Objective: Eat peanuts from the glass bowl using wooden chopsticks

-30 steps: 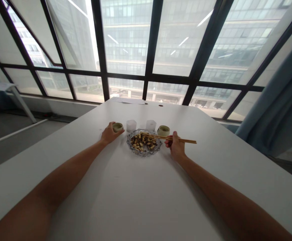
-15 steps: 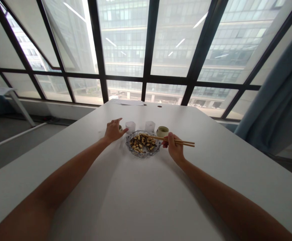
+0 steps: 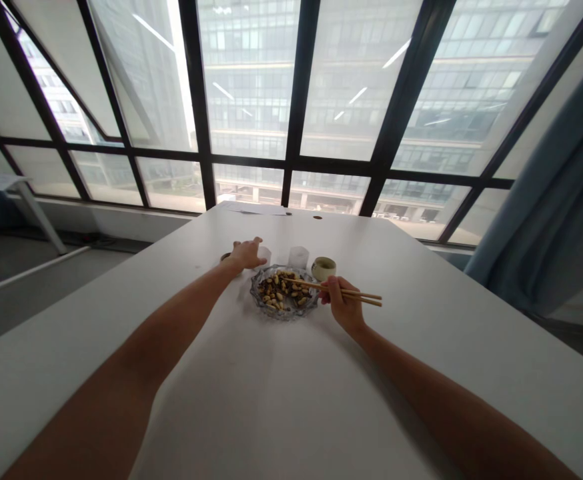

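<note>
My left hand (image 3: 247, 255) reaches over the far left side of the glass dish, thumb and fingers apart, beside a translucent white cup (image 3: 265, 253). Whether it touches that cup I cannot tell. A small ceramic cup (image 3: 225, 257) is mostly covered by this hand and wrist. My right hand (image 3: 342, 305) grips a pair of wooden chopsticks (image 3: 364, 295), whose tips point into the dish among nuts and dark seeds (image 3: 274, 291). The scalloped clear glass dish (image 3: 255, 301) rests on the table between both hands.
Another translucent cup (image 3: 298, 257) and a pale green ceramic cup (image 3: 323, 268) stand behind the dish. Paper sheets (image 3: 256, 209) lie at the far end of the white table (image 3: 251, 400). A blue curtain (image 3: 536, 220) hangs at right, before tall windows.
My left hand has moved right, toward the left translucent cup, and now partly covers it. My right hand has shifted slightly down in view, with the chopsticks still in the dish.
</note>
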A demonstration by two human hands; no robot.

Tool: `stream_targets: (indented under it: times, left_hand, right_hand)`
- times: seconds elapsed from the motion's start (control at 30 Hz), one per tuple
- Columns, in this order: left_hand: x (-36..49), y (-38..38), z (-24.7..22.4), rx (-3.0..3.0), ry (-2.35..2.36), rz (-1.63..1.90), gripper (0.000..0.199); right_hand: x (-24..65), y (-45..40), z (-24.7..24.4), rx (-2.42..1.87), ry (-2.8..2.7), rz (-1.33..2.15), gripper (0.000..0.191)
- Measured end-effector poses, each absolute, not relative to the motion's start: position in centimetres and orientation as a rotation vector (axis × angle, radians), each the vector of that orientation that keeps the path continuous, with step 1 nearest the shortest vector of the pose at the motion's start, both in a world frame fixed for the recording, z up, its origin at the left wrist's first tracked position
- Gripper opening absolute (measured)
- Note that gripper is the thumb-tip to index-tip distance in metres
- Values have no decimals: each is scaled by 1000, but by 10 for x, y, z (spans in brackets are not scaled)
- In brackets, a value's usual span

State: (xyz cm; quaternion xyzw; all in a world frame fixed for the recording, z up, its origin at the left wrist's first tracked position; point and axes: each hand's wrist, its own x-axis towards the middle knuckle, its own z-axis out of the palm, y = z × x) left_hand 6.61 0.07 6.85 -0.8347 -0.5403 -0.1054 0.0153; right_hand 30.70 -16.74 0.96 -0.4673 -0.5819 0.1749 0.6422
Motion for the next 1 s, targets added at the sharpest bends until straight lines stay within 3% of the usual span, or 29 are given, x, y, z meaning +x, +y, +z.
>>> stream_targets:
  times: [0.2, 0.37, 0.77, 1.0]
  left_hand:
    - [59, -1, 60, -2626, -1150, -546, 71]
    - [54, -6, 58, -2614, -982, -568, 67]
    - [64, 13, 75, -2696, -1614, -290, 83]
    - [117, 9, 83, -2714, -1480, -306, 74]
  right_hand:
    - [305, -167, 9, -1065, -1321, 417, 54]
    - [302, -167, 11, -1059, -1297, 426, 55]
    - [306, -163, 23, -1048, -1087, 502, 59]
    - [332, -154, 37, -982, -904, 468, 60]
